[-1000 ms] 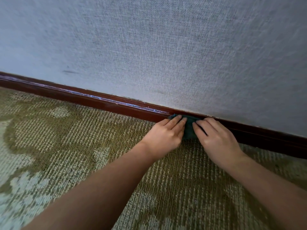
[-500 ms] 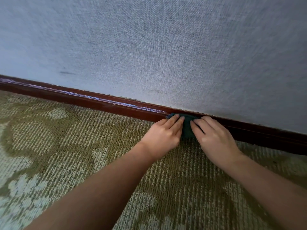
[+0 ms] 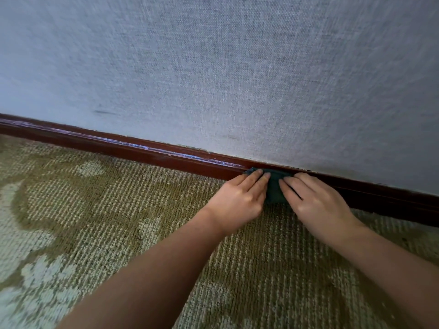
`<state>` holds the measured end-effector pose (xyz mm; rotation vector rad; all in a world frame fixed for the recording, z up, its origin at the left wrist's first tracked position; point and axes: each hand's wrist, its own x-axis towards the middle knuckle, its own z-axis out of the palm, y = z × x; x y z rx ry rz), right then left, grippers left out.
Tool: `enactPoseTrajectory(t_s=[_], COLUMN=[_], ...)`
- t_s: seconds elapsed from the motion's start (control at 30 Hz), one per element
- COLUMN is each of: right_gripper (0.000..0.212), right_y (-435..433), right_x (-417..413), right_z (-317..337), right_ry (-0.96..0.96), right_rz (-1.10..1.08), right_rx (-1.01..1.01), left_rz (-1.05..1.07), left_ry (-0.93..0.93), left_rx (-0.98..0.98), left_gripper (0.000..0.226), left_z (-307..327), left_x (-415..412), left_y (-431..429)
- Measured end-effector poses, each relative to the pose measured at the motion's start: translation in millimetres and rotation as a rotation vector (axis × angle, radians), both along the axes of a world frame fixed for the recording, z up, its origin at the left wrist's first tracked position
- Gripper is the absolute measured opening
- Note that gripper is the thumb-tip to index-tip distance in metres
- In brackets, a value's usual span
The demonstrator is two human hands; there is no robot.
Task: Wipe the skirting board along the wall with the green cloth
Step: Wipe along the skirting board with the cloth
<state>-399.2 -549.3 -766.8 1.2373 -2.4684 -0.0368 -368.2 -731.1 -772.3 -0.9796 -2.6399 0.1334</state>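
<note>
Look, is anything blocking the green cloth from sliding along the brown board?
Nothing visible does. The left hand and right hand press the green cloth onto the skirting board, which runs bare both ways.

No readable text, labels or numbers anywhere.

Item: floor carpet, olive looped pile, pale floral patches to my left. Far edge meets the dark red skirting board. On it: lower edge of my green cloth, at the board's foot.
</note>
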Motion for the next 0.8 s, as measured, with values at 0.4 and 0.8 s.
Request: enactPoseTrajectory(t_s=[0.4, 0.8], right_gripper=[0.035, 0.04], right_y=[-2.3, -12.4], right_x=[2.6, 5.3], right_z=[0.7, 6.9], right_ry=[0.018, -0.012], right_rz=[0.0, 0.001], right_rx=[-0.026, -0.013], left_rz=[-0.043, -0.101], left_ry=[0.008, 0.031], left_rx=[-0.099, -0.244], left_gripper=[0.03, 0.026], left_z=[5.6, 14.3], left_x=[-0.7, -5.8], left_y=[-5.8, -16.2])
